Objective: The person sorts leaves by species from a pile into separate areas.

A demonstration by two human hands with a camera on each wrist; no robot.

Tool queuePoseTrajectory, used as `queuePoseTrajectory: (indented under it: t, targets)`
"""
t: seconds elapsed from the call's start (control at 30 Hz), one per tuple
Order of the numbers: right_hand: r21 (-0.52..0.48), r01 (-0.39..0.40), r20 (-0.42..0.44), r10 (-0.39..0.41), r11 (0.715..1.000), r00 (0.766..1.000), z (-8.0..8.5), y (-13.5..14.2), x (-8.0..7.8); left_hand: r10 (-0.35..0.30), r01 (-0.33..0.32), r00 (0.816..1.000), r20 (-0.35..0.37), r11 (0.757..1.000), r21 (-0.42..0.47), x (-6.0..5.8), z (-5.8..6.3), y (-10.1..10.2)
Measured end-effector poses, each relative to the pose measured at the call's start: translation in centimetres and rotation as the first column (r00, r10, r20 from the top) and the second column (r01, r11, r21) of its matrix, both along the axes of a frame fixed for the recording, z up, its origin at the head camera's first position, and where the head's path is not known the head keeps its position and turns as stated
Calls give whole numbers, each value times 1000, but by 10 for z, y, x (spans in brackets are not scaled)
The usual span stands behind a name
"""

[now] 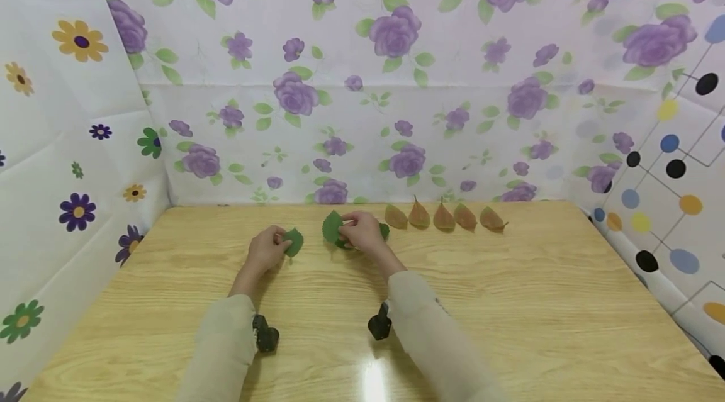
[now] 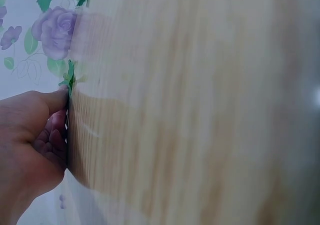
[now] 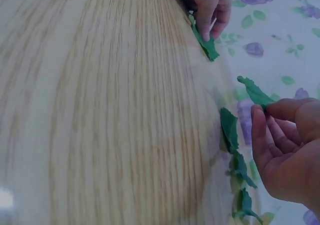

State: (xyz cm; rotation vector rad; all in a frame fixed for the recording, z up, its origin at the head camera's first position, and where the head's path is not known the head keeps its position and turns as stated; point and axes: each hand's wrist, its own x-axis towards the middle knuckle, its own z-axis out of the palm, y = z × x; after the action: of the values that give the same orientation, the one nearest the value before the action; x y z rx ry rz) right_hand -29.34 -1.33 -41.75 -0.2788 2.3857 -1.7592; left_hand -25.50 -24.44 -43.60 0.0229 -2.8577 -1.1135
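My left hand (image 1: 265, 250) is low at the table's back left, with thumb and fingers at the edge of a green leaf (image 1: 292, 242) that has a toothed rim. In the right wrist view that leaf (image 3: 205, 41) lies slanted at the tabletop under the thumb. Between thumb and fingertips, my right hand (image 1: 364, 232) pinches another green leaf (image 1: 331, 227), held up off the table. Several more green leaves (image 3: 229, 129) lie in a row by the right hand. In the head view the right hand mostly covers them; one leaf (image 1: 384, 231) peeks out at its right.
Several reddish-brown leaves (image 1: 443, 218) stretch in a row along the back of the wooden table (image 1: 538, 301), right of the right hand. A flowered cloth (image 1: 362, 138) hangs behind the table. Patterned sheets (image 1: 51, 156) rise at both sides. Each wrist wears a small black camera (image 1: 266, 334).
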Motion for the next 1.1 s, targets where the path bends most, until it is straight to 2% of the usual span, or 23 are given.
queuePoseTrajectory:
  t: [0.23,0.43,0.8,0.9,1.1]
  targets:
    - [-34,27,61,-25,999,998,-4,-14,1,-1,0,1000,19,1000,13,0,-2,2]
    - [37,12,28,-13,999,1000,-4,-23,0,1,-1,1000,1,1000,14,-5,-1,6]
    - [144,-27,-44,34,989,998,0,-33,7,3,-3,1000,1,1000,18,-3,0,5]
    - [149,-22,-60,31,989,998,2,-36,9,0,0,1000,-1,1000,15,-2,-1,3]
    - [88,-21,-49,26,996,998,6,-39,12,9,-10,1000,16,1000,15,-1,-1,-2]
